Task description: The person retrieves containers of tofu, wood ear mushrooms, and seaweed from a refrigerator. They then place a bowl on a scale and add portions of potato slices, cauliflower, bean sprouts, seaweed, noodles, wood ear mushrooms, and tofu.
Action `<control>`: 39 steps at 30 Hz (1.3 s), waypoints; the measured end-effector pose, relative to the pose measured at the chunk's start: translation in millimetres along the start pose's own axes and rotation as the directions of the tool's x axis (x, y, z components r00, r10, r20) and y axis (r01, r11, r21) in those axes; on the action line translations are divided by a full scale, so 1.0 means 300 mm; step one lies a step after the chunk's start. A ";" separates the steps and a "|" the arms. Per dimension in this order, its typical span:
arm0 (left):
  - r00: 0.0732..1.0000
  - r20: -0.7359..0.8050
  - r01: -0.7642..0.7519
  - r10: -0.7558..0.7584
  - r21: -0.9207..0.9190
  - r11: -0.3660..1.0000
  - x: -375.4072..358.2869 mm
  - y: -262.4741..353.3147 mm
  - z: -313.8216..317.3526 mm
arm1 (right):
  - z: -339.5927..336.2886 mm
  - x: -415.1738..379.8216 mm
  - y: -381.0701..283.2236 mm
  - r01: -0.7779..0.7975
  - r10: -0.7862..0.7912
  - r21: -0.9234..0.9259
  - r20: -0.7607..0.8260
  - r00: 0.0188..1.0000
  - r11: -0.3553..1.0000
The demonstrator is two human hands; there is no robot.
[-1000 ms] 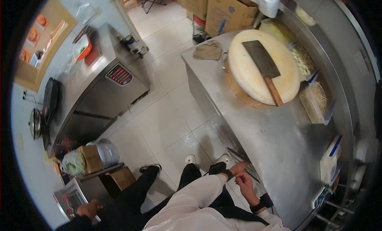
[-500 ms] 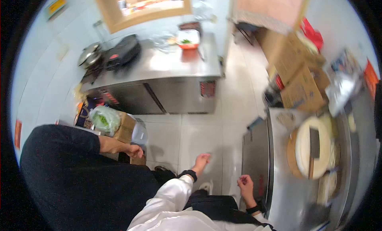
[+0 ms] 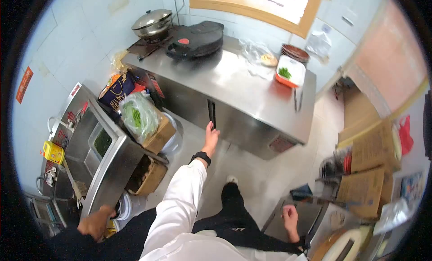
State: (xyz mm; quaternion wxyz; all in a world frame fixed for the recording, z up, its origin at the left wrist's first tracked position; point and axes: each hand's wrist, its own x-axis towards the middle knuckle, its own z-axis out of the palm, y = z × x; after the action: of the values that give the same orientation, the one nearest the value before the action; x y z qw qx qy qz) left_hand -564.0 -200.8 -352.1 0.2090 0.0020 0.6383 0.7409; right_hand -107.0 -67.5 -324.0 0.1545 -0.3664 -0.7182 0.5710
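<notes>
My left hand [image 3: 211,139], with a black band at the wrist, reaches forward over the floor in front of the steel cabinet [image 3: 235,126]. Its fingers are loosely bent and apart, with nothing in them. Down at the right, my right hand [image 3: 290,217] is closed with curled fingers, and nothing shows in it. It hangs close to a steel unit [image 3: 284,216] and below a dark flat object [image 3: 301,192]. On the counter [image 3: 243,88] ahead lie a black electric griddle [image 3: 198,40], a white-and-orange tray [image 3: 294,70] holding chopped greens, and a pair of chopsticks [image 3: 298,100].
Another person's hand [image 3: 96,223] is beside the steel sink [image 3: 105,166] at left. A bag of greens [image 3: 139,117] rests on a cardboard box [image 3: 162,135]. A lidded pot [image 3: 153,23] stands at the back. Cardboard boxes [image 3: 366,189] and a round board [image 3: 342,247] are at right.
The view has turned left and come closer to the counter, so the sink now shows. My left hand has swung forward. The other person has dropped to the lower left edge.
</notes>
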 end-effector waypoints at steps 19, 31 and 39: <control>0.872 -0.233 -0.298 0.429 0.443 0.846 0.563 -0.169 0.000 | 0.506 0.900 -0.639 0.174 -0.024 -0.325 0.417 0.908 0.930; 0.940 -0.080 0.320 -0.330 0.535 0.782 -0.407 -0.219 -0.379 | 1.431 1.221 -0.259 -0.518 0.381 0.140 0.523 0.763 0.844; 0.908 0.230 0.222 -0.350 0.444 0.868 -0.414 -0.408 -0.277 | 1.225 1.626 0.251 -0.434 0.448 0.475 0.091 0.889 0.766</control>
State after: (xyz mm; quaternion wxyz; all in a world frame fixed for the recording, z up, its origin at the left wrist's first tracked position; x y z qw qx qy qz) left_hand -435.6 -306.0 -450.6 0.4077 0.0633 0.7321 0.5421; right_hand -649.6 21.5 -600.5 0.1123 -0.4820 -0.4443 0.7468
